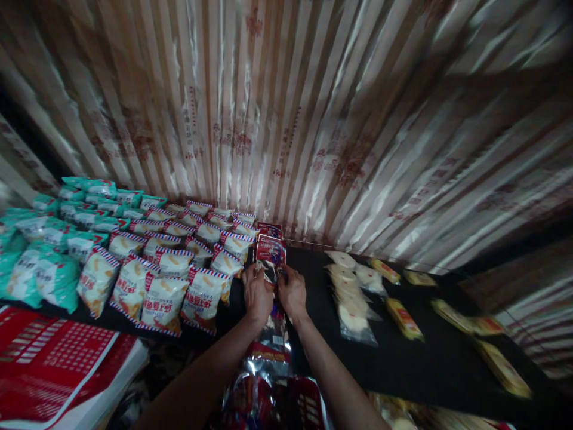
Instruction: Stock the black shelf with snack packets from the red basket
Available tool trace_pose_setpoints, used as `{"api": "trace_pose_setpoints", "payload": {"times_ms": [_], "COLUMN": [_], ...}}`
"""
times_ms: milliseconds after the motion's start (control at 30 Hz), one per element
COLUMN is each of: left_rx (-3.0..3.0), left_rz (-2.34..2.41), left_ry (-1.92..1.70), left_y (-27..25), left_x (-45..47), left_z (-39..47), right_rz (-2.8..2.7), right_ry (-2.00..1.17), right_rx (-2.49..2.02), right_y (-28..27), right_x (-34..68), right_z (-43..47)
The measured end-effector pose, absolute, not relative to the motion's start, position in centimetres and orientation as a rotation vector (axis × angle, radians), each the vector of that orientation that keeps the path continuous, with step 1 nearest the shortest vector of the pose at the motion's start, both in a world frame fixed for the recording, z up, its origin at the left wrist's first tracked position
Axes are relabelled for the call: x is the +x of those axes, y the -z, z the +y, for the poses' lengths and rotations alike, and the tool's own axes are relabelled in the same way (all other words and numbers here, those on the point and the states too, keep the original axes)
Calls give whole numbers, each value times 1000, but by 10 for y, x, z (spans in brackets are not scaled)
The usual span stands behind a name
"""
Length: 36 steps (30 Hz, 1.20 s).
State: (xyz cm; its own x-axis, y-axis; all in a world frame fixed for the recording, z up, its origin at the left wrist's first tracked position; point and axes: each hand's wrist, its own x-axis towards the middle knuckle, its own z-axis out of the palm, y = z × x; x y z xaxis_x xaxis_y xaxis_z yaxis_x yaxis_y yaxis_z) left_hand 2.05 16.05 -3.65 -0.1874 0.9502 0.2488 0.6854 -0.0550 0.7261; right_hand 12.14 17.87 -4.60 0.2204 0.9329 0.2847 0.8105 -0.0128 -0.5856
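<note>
Both my hands are at the middle of a black surface, on a line of dark red and purple printed packets. My left hand (258, 294) has its fingers bent at the left edge of one dark red packet (270, 251). At the packet's opposite edge, my right hand (292, 292) also has its fingers closed on it. A second red packet (270, 229) lies just behind, partly overlapped. More packets with shiny silver ends (271, 358) lie below my wrists, between my forearms. The hands partly hide the near part of the packet.
To the left stand rows of white snack bags (163, 301) with striped edges, then teal bags (56, 278). Thin clear packs of pale rounds (349, 298) and yellow packs (403, 318) lie right on the black surface (376, 373). Red-and-white printed sacking (54, 364) is front left; a pleated sheet (286, 107) hangs behind.
</note>
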Motion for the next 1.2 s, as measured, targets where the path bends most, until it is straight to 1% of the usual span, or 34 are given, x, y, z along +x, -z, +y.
{"api": "trace_pose_setpoints", "payload": {"times_ms": [167, 300, 433, 567, 700, 933, 1067, 1200], "left_rx": [1769, 1778, 1769, 1739, 1790, 1801, 1798, 1854], "left_rz": [1905, 1943, 1961, 1959, 1915, 1876, 1871, 1842], "left_ry": [-1100, -1012, -879, -800, -846, -856, -841, -895], "left_y": [40, 37, 28, 24, 26, 33, 38, 37], "left_x": [21, 21, 20, 18, 16, 17, 18, 17], "left_z": [157, 152, 150, 149, 150, 153, 153, 149], "right_rz": [-1654, -1770, -1886, -1955, -2030, -2121, -2125, -2016], "right_ry": [2, 80, 61, -2, -94, -155, -133, -49], "right_rx": [-1794, -1671, -1634, -1747, -1831, -1844, -1808, -1686], "right_y": [53, 51, 44, 35, 28, 27, 30, 30], "right_x": [120, 117, 109, 99, 94, 93, 94, 97], "right_z": [178, 188, 205, 218, 226, 230, 231, 228]}}
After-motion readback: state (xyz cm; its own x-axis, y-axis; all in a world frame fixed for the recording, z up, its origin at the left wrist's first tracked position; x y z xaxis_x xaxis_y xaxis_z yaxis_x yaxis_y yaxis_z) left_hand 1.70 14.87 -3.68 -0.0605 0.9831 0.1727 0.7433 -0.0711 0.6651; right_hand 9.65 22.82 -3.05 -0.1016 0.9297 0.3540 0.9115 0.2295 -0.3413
